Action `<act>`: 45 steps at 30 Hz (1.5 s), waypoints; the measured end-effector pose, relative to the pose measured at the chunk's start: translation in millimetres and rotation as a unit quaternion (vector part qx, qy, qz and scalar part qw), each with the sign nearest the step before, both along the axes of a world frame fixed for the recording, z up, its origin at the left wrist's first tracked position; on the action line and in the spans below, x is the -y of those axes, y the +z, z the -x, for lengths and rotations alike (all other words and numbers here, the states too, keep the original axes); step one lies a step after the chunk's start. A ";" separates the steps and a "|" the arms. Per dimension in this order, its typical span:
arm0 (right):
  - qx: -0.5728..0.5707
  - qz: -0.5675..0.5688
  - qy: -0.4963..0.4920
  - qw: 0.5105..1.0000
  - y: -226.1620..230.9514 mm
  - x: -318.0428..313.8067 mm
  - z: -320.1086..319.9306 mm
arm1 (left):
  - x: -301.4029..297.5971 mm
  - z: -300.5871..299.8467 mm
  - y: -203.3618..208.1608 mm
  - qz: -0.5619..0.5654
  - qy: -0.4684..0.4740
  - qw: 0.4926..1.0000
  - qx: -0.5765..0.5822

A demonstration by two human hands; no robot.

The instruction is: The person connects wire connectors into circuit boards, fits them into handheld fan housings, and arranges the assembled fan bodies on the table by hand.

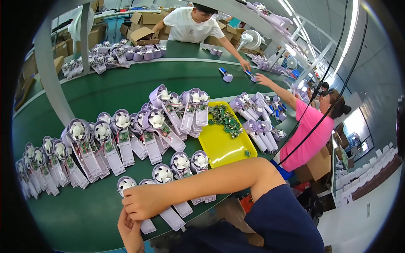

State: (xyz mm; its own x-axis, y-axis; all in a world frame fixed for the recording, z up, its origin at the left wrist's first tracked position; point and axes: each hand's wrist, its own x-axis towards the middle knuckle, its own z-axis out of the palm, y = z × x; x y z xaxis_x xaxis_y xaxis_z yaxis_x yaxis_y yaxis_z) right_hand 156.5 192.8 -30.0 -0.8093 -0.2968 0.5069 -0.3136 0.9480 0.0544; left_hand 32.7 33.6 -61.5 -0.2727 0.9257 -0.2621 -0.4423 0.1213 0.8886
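My right arm reaches across from the right, and my right hand (pixel 145 202) is closed with bent fingers over a pale purple handheld fan housing (pixel 125 184). My left hand (pixel 130 231) meets it from below, thumb and fingers pinched together. Whatever lies between the fingers is hidden. The fan's round head shows above my right hand; a white handle (pixel 147 227) shows beside my fingers. Several similar open fan housings with white blades lie in this front row, such as one fan (pixel 162 173), partly covered by my forearm.
A long row of open fan housings (pixel 101 131) with green boards and wires lies behind my hands on the green work surface (pixel 76 219). A yellow tray (pixel 219 147) holds small circuit boards (pixel 228 120). Two co-workers, in white (pixel 190 25) and pink (pixel 310 130), reach toward fan parts beyond.
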 end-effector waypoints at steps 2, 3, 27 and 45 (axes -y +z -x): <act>0.004 -0.007 -0.017 1.000 -2.5 -3.9 -0.2 | -1.5 6.2 -1.9 -0.001 -0.022 1.000 0.012; -0.003 0.055 -0.047 0.997 -5.6 -1.0 2.1 | -1.1 9.2 -3.6 0.001 -0.038 0.999 0.026; 0.186 0.376 -0.150 0.895 39.4 -6.7 4.9 | -2.1 2.1 23.3 -0.036 0.163 0.933 -0.318; 0.188 0.208 -0.144 0.949 42.2 -10.0 6.1 | 6.0 -7.0 28.9 0.021 0.110 0.978 -0.177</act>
State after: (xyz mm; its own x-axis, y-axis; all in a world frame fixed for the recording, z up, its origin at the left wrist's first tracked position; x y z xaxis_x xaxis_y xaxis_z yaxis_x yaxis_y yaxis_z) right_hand 150.5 202.8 12.1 -0.9737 0.1257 0.1902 0.0382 0.9125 -0.4072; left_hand 39.7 27.6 -32.7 -0.5440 0.8253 -0.1517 -0.1271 0.0976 0.9871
